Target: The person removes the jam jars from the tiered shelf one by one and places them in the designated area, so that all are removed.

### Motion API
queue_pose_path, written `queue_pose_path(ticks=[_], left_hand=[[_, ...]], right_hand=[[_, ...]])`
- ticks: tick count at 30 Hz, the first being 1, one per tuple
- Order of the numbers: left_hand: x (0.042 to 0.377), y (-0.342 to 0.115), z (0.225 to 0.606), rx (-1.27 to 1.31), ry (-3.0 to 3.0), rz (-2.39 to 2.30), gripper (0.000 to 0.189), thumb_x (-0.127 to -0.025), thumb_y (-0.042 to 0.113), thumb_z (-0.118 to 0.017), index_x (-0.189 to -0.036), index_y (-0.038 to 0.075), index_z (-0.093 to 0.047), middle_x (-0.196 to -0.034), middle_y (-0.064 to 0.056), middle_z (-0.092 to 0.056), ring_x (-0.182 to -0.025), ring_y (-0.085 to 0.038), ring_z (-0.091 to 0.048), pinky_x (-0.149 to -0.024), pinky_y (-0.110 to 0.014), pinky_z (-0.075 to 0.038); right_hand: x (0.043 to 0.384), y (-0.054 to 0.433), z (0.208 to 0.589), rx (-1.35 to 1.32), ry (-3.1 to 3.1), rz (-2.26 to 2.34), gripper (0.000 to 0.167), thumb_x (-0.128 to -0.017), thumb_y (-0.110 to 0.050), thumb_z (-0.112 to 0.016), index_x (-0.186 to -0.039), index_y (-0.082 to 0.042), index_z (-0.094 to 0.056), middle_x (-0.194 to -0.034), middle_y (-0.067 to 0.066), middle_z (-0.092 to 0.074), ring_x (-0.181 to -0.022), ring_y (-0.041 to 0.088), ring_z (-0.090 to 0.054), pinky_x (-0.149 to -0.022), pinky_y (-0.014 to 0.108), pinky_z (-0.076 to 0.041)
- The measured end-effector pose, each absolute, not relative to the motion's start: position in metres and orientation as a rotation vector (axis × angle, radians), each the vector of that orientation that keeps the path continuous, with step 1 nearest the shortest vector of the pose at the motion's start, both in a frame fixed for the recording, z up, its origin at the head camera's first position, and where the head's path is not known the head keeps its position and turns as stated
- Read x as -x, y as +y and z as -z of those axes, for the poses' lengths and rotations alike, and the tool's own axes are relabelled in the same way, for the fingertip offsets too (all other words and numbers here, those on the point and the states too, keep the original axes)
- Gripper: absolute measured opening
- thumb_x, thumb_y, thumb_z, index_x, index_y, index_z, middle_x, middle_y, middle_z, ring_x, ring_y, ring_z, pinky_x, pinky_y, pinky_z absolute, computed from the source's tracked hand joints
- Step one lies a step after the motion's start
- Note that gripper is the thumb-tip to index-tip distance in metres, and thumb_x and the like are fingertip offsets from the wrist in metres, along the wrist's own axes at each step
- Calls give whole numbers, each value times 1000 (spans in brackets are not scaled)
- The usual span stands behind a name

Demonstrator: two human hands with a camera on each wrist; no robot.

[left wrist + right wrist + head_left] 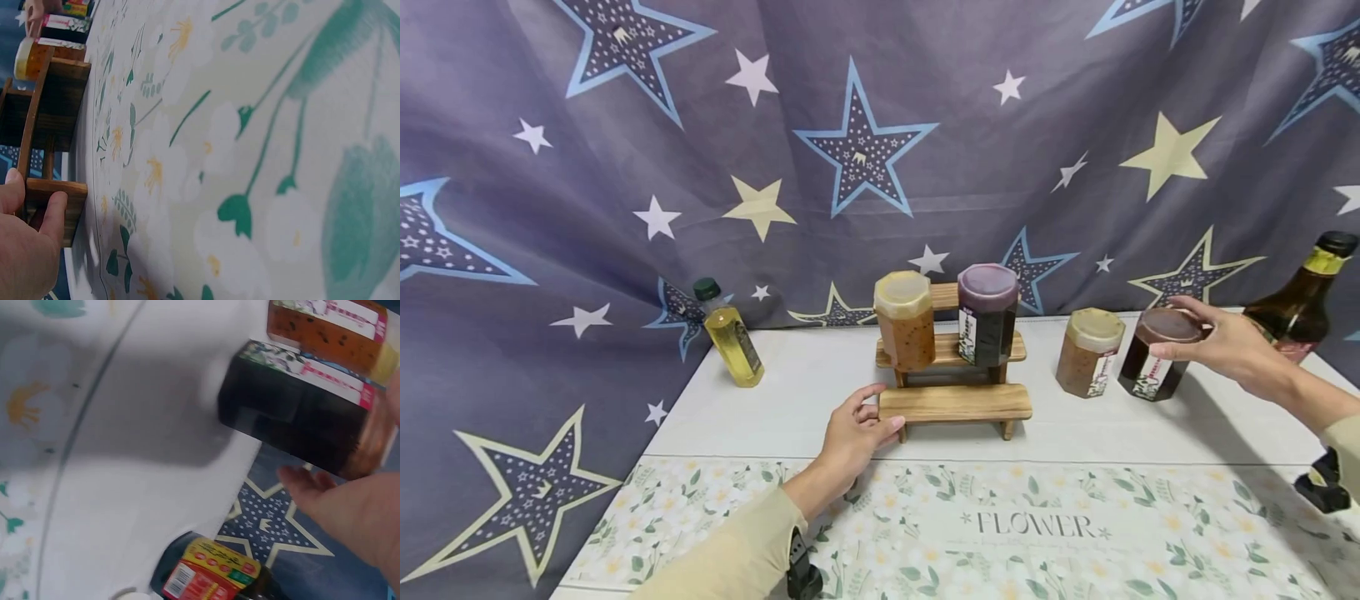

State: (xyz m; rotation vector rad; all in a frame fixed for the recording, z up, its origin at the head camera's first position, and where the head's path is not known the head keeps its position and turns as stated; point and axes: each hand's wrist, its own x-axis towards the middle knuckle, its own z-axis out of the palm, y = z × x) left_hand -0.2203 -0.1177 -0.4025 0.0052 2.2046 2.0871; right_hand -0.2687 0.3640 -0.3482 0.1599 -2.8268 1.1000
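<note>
My left hand holds the left end of the lowest step of a wooden tiered stand, thumb in front and fingers behind. In the left wrist view, thumb and finger pinch that end of the stand. An orange-brown jar and a dark purple jar stand on the middle step. Over on the right, my right hand spans the lid of another dark jar, thumb at the near side and fingers at the far side. Beside it stands another orange-brown jar.
A green-capped bottle of yellow oil stands at the left. Behind my right hand is a brown bottle with a black cap. A starry curtain hangs behind the table, whose front has a flowered cloth.
</note>
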Motion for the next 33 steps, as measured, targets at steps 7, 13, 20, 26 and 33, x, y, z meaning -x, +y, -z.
queue_pose_path(ticks=[7, 13, 20, 26, 33], left_hand=[[220, -118, 405, -32, 2191, -2102, 61, -86, 0, -71, -140, 4, -45, -89, -7, -57, -72, -12, -57, -86, -35, -60], [219, -119, 406, -25, 2195, -2105, 60, -86, 1, -71, -140, 6, -46, -90, -8, -57, -72, -11, -57, -86, -35, -60], [220, -120, 405, -31, 2224, -2094, 60, -85, 0, -71, -140, 5, -46, -91, -9, -60, -73, -13, -60, -84, -36, -61], [220, -118, 403, -16, 2221, -2098, 60, -85, 0, -71, -139, 7, -47, -91, -10, -60, -74, -14, -61, -83, -36, -61], [221, -119, 404, -11, 2242, -2088, 59, -85, 1, -71, -139, 7, -48, -94, -13, -63, -78, -18, -63, -83, -35, -61]], right_hand=[[270, 362, 326, -111, -2826, -1132, 96, -89, -37, -71, -155, -5, -8, -141, 38, -33, -128, 54, -32, -95, 48, -48], [272, 351, 308, -106, -2779, -1106, 95, -87, -41, -71, -155, -9, -13, -147, 34, -29, -132, 53, -28, -100, 73, -31], [272, 326, 292, -157, -2729, -1189, 92, -87, -41, -71, -155, -13, -16, -151, 25, -30, -131, 42, -34, -100, 43, -45], [270, 296, 278, -249, -2707, -1215, 92, -86, -39, -74, -155, -15, -18, -151, 22, -31, -134, 43, -32, -104, 64, -37], [270, 264, 271, -375, -2648, -1326, 86, -85, -30, -76, -154, -18, -25, -149, 19, -37, -135, 38, -36, -108, 58, -37]])
